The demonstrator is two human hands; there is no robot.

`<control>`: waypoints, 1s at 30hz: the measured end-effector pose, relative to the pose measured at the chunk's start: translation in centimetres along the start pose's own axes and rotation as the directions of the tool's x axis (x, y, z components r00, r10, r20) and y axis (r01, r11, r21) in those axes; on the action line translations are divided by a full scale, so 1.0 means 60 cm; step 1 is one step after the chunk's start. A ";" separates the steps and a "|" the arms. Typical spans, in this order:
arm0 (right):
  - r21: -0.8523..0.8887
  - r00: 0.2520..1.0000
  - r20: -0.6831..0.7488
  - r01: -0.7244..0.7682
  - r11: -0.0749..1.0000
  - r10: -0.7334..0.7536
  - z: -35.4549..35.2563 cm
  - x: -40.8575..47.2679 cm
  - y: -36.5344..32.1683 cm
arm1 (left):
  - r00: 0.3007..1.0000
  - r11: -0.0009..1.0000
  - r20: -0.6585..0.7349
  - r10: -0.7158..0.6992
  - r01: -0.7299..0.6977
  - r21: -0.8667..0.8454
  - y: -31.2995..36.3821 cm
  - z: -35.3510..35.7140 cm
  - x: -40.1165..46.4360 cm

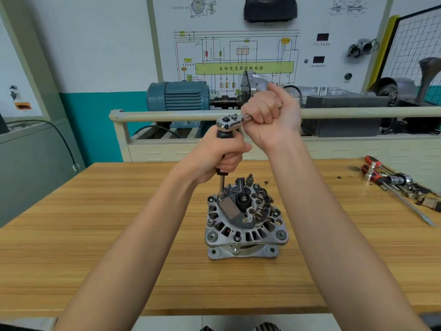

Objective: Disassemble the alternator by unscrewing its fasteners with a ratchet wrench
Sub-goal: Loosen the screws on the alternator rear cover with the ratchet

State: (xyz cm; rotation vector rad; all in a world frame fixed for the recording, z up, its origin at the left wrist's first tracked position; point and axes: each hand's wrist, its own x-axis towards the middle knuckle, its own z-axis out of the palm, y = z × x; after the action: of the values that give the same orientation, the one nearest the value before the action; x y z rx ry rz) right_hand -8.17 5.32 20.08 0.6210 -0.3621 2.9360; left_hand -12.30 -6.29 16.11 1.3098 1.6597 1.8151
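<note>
Mid-table, the alternator point(243, 218) stands on end on the wooden table point(95, 235), rear cover off and regulator side up. My left hand point(220, 154) wraps its grip around the black handle of a vertical extension driver point(222, 180), whose socket sits on a fastener point(220, 199) at the far-left edge of the housing. My right hand point(269, 115) closes its grip around the handle of the ratchet wrench point(228, 123), whose head is seated on top of the driver.

The risk, as I judge it, lies in the tall stack: any sideways pull on the ratchet could tilt the shaft, cam the socket off the fastener and round its head. Nothing clamps the alternator, and neither hand steadies it, so a stiff fastener could turn or topple the whole unit instead of breaking loose. A slip could also throw my right hand toward the rail point(191, 115) beyond the table. Loose tools point(396, 182) lie at the far right, well apart.
</note>
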 end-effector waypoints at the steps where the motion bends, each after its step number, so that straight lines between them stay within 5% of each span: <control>1: -0.035 0.995 0.017 0.098 0.995 -0.097 -0.001 -0.011 0.005 | 0.996 1.000 -0.094 0.008 -0.009 -0.003 -0.004 0.004 0.000; 3: -0.132 0.941 0.104 0.333 0.934 -0.321 -0.004 -0.040 0.023 | 0.947 0.999 -0.317 0.039 -0.034 0.022 -0.013 0.014 0.002; 6: -0.249 0.749 0.361 0.651 0.717 -0.555 -0.008 -0.079 0.073 | 0.794 0.989 -0.593 0.133 -0.069 0.130 -0.016 0.034 0.008; 8: -0.279 0.604 0.485 0.792 0.543 -0.633 -0.013 -0.087 0.100 | 0.718 0.978 -0.672 0.182 -0.061 0.199 -0.019 0.041 0.010; 10: -0.292 0.548 0.539 0.834 0.468 -0.640 -0.014 -0.085 0.107 | 0.738 0.979 -0.654 0.165 -0.043 0.198 -0.017 0.036 0.007; 13: -0.306 0.734 0.417 0.669 0.678 -0.536 -0.005 -0.068 0.073 | 0.914 0.991 -0.396 0.092 -0.047 0.122 -0.006 0.010 -0.004; 16: -0.227 0.965 0.126 0.252 0.941 -0.228 0.005 -0.030 0.021 | 0.996 0.994 -0.076 0.055 -0.047 0.102 0.006 -0.016 -0.011; 18: -0.075 0.999 0.034 -0.011 0.997 0.014 0.004 -0.003 -0.001 | 0.998 0.992 0.060 0.014 -0.021 0.127 0.010 -0.015 -0.009; 20: 0.027 0.993 0.017 -0.120 0.992 0.120 0.000 0.011 -0.010 | 0.997 0.993 0.077 -0.017 0.008 0.115 0.010 -0.002 -0.004; 22: 0.046 0.998 0.016 -0.068 0.997 0.067 -0.004 0.008 -0.010 | 1.000 0.998 -0.017 -0.021 0.022 0.063 0.003 0.010 0.001; 25: -0.010 0.979 0.038 0.201 0.980 -0.200 -0.008 -0.027 0.001 | 0.958 0.997 -0.288 0.013 0.009 0.075 -0.011 0.024 0.008; 30: -0.212 0.697 0.361 0.708 0.673 -0.619 -0.016 -0.100 0.075 | 0.732 0.967 -0.644 0.221 -0.078 0.243 -0.023 0.056 0.013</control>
State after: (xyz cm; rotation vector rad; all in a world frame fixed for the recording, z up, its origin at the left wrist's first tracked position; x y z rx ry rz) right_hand -3.79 0.82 15.83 0.8643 -0.5131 2.0197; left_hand -10.45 -3.35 14.78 0.9165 2.1921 2.4748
